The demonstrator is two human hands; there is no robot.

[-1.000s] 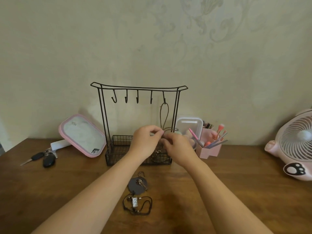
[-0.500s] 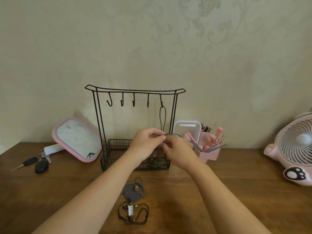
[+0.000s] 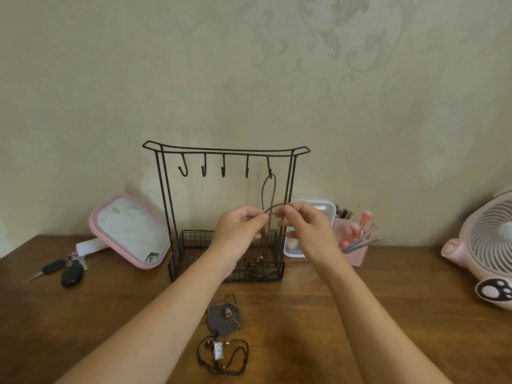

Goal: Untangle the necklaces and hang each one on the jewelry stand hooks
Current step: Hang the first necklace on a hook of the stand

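A black wire jewelry stand with several hooks stands against the wall, a mesh basket at its base. One brown cord necklace hangs from the rightmost hook. In front of the stand, my left hand and my right hand each pinch an end of a second brown cord, which arches between them. Its pendant hangs down into the basket. On the table nearer me lie a necklace with a dark round pendant and a black cord necklace with a silver pendant.
A pink-framed mirror leans left of the stand, with keys beside it. A white box and a pink brush holder sit to the right. A pink fan stands at the far right.
Both hands have risen slightly and moved apart, so the cord now arches visibly between them. The camera has tilted, shifting the scene lower in view.
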